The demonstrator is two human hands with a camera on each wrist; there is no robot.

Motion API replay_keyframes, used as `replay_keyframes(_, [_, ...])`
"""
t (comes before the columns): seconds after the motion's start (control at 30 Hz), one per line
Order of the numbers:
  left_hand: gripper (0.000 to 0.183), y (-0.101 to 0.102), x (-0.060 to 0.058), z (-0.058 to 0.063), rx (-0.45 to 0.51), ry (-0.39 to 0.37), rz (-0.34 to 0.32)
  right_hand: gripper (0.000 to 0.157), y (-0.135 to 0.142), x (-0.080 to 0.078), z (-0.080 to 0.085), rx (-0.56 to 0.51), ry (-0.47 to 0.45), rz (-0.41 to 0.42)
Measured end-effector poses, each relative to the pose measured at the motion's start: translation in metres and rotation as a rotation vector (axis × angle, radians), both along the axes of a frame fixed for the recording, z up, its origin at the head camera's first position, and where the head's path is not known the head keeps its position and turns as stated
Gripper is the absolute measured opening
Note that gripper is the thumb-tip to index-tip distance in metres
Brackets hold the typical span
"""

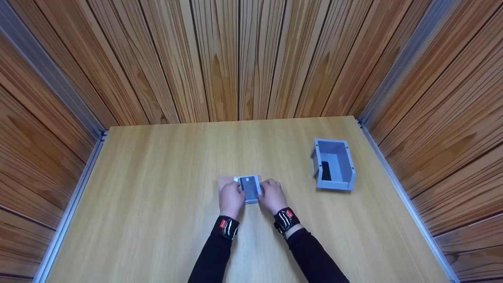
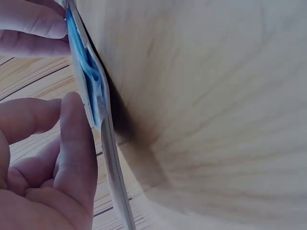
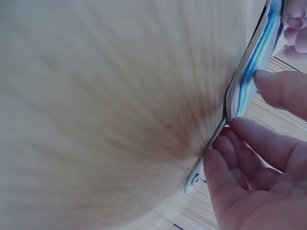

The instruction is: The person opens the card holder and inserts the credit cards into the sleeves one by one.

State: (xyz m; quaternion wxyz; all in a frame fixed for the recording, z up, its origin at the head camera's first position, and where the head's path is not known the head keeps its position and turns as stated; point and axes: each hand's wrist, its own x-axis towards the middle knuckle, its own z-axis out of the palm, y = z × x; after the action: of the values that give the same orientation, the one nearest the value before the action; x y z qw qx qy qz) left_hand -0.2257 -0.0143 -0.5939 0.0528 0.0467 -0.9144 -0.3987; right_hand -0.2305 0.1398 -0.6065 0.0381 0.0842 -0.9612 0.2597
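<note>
An open pinkish wallet point(image 1: 225, 181) lies flat near the middle of the table. Its right part carries a pale blue-edged pocket with a dark grey card-shaped panel point(image 1: 248, 188). From the wrist views, the wallet point(image 3: 236, 91) appears edge-on, its pocket bulging apart with blue inside, a snap button point(image 3: 195, 179) near one end. My left hand point(image 1: 232, 197) is at the pocket's left side, thumb and finger tips together at its edge point(image 2: 86, 103). My right hand point(image 1: 273, 195) pinches the right edge, thumb point(image 3: 276, 88) on the pocket and fingers along the rim.
A grey-blue open bin point(image 1: 336, 184) stands at the right of the table, with a flat black item point(image 1: 326, 171) inside. Wood-plank walls point(image 1: 251, 59) and metal rails point(image 1: 408, 224) bound the wooden tabletop point(image 1: 157, 165).
</note>
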Motion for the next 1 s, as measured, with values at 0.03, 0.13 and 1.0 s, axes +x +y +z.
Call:
replay_keyframes(0.03, [0.023, -0.001, 0.000, 0.000, 0.001, 0.013, 0.001, 0.040, 0.000, 0.000, 0.000, -0.001, -0.005, 0.000])
replay_keyframes(0.13, [0.021, -0.004, 0.000, 0.001, -0.011, 0.037, 0.008, 0.040, 0.000, 0.000, 0.001, -0.005, -0.010, 0.002])
replay_keyframes(1.0, [0.031, -0.039, 0.001, 0.009, -0.021, 0.056, 0.146, 0.038, 0.000, 0.000, 0.001, 0.001, -0.030, -0.015])
